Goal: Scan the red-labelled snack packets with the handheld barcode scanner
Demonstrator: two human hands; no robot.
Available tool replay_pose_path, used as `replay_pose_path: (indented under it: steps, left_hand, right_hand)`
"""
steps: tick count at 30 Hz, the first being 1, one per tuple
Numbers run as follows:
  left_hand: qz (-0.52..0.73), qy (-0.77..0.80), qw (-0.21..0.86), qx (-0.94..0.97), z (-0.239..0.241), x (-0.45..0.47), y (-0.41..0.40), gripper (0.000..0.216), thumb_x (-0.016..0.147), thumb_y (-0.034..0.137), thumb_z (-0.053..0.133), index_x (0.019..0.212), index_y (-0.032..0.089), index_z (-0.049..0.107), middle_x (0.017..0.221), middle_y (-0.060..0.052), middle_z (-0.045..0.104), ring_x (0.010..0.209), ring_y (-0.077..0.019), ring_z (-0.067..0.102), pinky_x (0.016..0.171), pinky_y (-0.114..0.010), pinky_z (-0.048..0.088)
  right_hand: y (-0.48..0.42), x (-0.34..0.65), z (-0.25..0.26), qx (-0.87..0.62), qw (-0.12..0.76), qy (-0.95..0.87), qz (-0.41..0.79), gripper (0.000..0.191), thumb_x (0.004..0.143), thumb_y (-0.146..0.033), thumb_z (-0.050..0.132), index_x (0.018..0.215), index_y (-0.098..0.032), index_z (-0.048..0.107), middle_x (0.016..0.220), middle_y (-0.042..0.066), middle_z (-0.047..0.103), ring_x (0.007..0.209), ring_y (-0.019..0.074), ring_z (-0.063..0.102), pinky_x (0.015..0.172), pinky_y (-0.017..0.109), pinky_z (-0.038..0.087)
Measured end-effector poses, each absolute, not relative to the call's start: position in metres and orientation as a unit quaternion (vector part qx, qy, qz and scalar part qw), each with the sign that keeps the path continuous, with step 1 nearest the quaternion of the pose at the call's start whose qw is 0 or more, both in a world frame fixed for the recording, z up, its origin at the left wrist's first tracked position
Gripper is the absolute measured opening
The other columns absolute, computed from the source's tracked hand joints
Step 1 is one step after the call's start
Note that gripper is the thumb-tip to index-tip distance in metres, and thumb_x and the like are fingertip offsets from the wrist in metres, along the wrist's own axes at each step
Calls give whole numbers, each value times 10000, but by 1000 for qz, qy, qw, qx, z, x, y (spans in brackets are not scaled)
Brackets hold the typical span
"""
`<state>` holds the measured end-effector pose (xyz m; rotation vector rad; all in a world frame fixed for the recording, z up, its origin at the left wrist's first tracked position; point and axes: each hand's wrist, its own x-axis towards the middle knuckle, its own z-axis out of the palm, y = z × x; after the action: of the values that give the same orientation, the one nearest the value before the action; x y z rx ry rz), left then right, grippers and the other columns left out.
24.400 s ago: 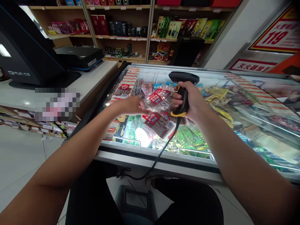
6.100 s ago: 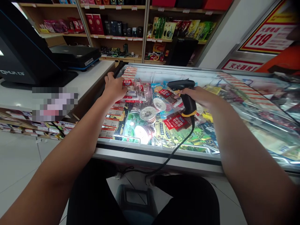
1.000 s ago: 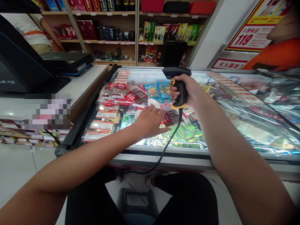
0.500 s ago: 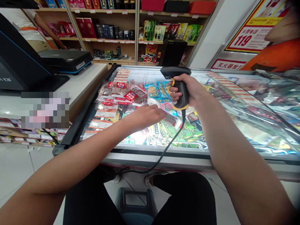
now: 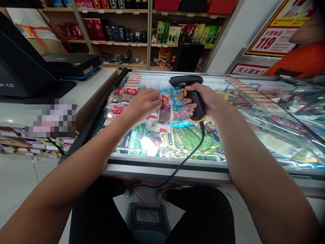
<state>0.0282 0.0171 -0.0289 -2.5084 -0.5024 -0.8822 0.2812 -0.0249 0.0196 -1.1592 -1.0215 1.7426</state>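
My right hand (image 5: 201,100) is wrapped round the grip of a black and yellow barcode scanner (image 5: 187,80), its cable hanging down toward me. To its left, my left hand (image 5: 146,101) is closed on the edge of a clear snack packet (image 5: 165,113) with a red label and dark contents. The packet hangs tilted over the glass top of a freezer (image 5: 177,163). Similar red-labelled packets (image 5: 118,98) lie in a pile left of my left hand, which partly covers them. Blue snack bags (image 5: 176,117) show between the packet and the scanner.
A white counter (image 5: 101,81) with a black scale (image 5: 72,64) and a dark screen (image 5: 17,67) stands at left. Stocked shelves (image 5: 122,44) line the back. A person in an orange apron tie (image 5: 33,32) stands behind the counter; another in orange (image 5: 304,62) is at right.
My left hand has moved left and up, and the packet in it has swung more upright, away from below the scanner. The scanner has shifted slightly left. The person at back left has turned.
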Motion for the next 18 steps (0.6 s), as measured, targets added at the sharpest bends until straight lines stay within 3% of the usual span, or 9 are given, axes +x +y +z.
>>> replay_pose_path:
  steps: [7,12,18]
  left_hand:
    - [-427,-304,146,-839,-26,-17,57,275,995,218,464,748,221,585,887,-83,649,932,-224,623,797,-405,514]
    - [-405,-354,136,-832,-36,-33,72,227,945,171,462,775,228,602,959,-85,670,977,-230,640,833,-385,520]
    - [-387,-381,118,-831,-38,-33,73,220,933,169,454,807,229,624,990,-95,682,1027,-252,637,883,-402,520]
  right_hand:
    - [-25,268,2,-448,331,-431,710,238,856,-310,682,826,-216,465,636,-21,378,501,87,286,417,234,284]
    - [-27,256,-9,-461,281,-456,708,225,895,-335,662,827,-196,499,638,-11,396,517,88,309,428,227,270]
    - [-26,253,-12,-457,279,-465,705,231,914,-322,636,805,-195,477,629,-18,396,515,87,306,437,221,274]
